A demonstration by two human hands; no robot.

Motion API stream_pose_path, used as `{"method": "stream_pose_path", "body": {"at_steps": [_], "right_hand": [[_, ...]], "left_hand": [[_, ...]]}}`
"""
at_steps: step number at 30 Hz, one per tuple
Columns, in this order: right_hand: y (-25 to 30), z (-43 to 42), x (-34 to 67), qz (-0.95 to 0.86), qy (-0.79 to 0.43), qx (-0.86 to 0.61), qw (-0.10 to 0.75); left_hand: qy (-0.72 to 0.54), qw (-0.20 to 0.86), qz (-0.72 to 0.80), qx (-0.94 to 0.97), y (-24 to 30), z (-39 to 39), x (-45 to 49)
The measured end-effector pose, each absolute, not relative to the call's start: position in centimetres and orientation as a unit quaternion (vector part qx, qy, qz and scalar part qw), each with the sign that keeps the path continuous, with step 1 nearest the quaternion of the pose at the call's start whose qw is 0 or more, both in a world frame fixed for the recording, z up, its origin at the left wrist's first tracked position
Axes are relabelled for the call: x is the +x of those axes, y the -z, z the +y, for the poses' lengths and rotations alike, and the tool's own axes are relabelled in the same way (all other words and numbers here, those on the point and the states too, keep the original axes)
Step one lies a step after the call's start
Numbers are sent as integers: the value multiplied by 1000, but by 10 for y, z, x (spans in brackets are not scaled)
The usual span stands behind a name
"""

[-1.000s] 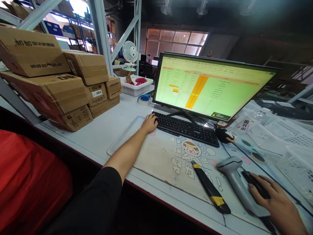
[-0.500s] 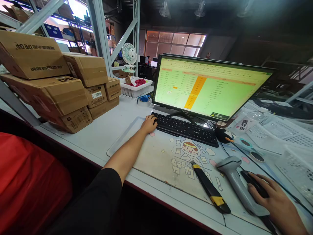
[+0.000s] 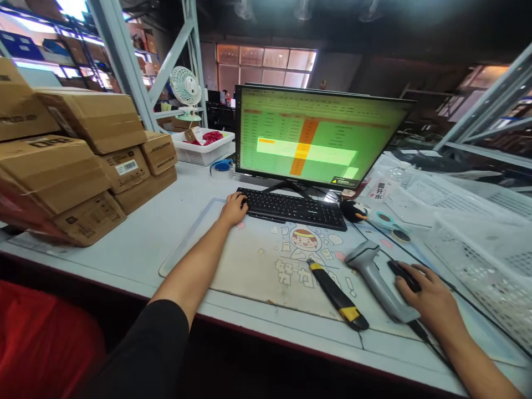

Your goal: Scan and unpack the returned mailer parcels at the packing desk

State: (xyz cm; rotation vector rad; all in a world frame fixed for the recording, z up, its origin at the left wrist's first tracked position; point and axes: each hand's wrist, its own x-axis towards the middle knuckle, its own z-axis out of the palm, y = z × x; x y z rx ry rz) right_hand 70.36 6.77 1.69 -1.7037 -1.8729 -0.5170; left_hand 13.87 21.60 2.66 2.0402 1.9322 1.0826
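My left hand [image 3: 234,209] rests on the left end of a black keyboard [image 3: 291,207], its fingers lying over the keys. At the right, my right hand [image 3: 432,296] is wrapped over a black computer mouse [image 3: 405,275]. Just left of the mouse lies a grey barcode scanner [image 3: 380,280] with a dark cable. A black and yellow utility knife [image 3: 337,295] lies on the cartoon-printed desk mat [image 3: 245,266]. Behind the keyboard stands a monitor [image 3: 307,138] showing a green spreadsheet with an orange column and a brighter box across its middle.
Cardboard boxes [image 3: 87,119] are stacked on the left of the table. A white basket [image 3: 203,149], a tape roll [image 3: 221,168] and a small fan [image 3: 185,88] stand behind. White perforated baskets [image 3: 477,260] and a water bottle [image 3: 384,183] occupy the right.
The camera view has turned to the right. On the monitor, the sheet has darkened and a brighter box shows across it. Both hands stay at the keyboard and mouse.
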Motion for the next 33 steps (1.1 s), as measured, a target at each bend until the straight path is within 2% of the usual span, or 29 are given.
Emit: {"method": "stream_pose_path", "body": {"at_steps": [33], "right_hand": [[-12, 64, 703, -679, 155, -656, 291]], "left_hand": [[-356, 36, 630, 689, -12, 228, 131]]}}
